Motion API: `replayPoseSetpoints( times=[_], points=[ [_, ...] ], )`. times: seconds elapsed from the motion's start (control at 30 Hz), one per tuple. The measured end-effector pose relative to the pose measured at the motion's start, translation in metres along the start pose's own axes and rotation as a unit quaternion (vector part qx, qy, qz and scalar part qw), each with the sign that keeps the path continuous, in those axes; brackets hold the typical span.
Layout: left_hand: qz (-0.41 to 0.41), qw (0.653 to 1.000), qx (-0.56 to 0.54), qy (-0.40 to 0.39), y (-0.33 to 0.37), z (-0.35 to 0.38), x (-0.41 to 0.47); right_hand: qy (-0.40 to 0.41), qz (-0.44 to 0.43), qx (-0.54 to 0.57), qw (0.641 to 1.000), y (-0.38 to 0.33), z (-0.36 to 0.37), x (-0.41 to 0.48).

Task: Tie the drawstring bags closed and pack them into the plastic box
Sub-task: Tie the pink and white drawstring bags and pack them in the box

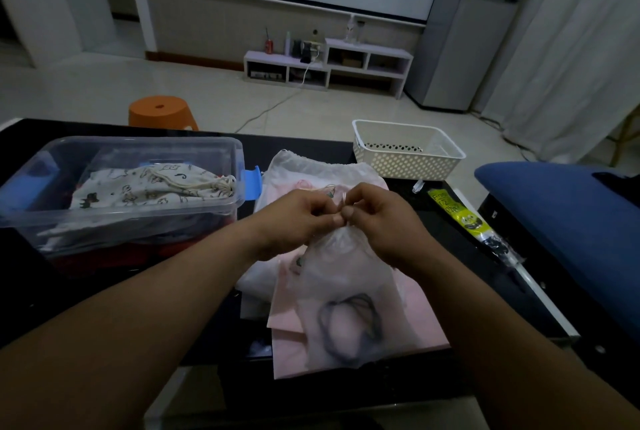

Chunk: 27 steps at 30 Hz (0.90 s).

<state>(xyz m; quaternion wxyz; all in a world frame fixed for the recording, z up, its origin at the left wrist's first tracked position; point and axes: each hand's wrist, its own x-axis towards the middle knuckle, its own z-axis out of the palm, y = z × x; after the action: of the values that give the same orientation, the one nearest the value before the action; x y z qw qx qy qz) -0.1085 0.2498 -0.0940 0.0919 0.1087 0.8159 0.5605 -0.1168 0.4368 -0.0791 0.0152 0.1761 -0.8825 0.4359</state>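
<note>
A translucent white drawstring bag (341, 305) with a dark cord inside lies on a pink bag (412, 311) in the middle of the black table. My left hand (294, 218) and my right hand (377, 221) meet above its gathered mouth, and both pinch its thin white drawstring between thumb and fingers. Another whitish bag (311, 169) lies behind them. To the left stands the clear plastic box (138, 218) with a blue latch; inside it lies a printed cream bag (152, 187), its string drawn tight.
A white perforated basket (408, 152) stands at the table's back right. A yellow-and-black packet (460, 218) lies along the right edge beside a blue cushion (568, 221). An orange stool (161, 112) stands on the floor beyond the table.
</note>
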Motion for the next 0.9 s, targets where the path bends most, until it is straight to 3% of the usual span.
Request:
replayPoseSetpoints(
  times=[0.2, 0.43, 0.6, 0.7, 0.8, 0.9],
  points=[
    [-0.009, 0.996, -0.083, -0.026, 0.001, 0.001, -0.003, -0.05, 0.066, 0.17, 0.982, 0.002, -0.006, -0.001],
    [-0.025, 0.996, -0.085, 0.002, -0.007, 0.002, 0.0, -0.029, 0.133, 0.186, 0.973, 0.011, -0.011, 0.0],
    [0.037, 0.982, 0.18, 0.044, -0.02, 0.0, -0.001, -0.012, 0.17, 0.163, 0.972, 0.017, -0.013, -0.002],
    [0.054, 0.972, 0.22, 0.065, -0.02, -0.001, -0.004, -0.006, 0.174, 0.167, 0.971, 0.015, -0.01, -0.002],
    [0.043, 0.98, 0.184, 0.066, -0.014, -0.002, -0.008, 0.008, 0.176, 0.176, 0.969, 0.014, -0.007, 0.0],
    [-0.041, 0.997, -0.026, 0.062, -0.007, 0.005, -0.01, 0.035, 0.17, 0.155, 0.972, 0.015, -0.005, 0.002]
  ],
)
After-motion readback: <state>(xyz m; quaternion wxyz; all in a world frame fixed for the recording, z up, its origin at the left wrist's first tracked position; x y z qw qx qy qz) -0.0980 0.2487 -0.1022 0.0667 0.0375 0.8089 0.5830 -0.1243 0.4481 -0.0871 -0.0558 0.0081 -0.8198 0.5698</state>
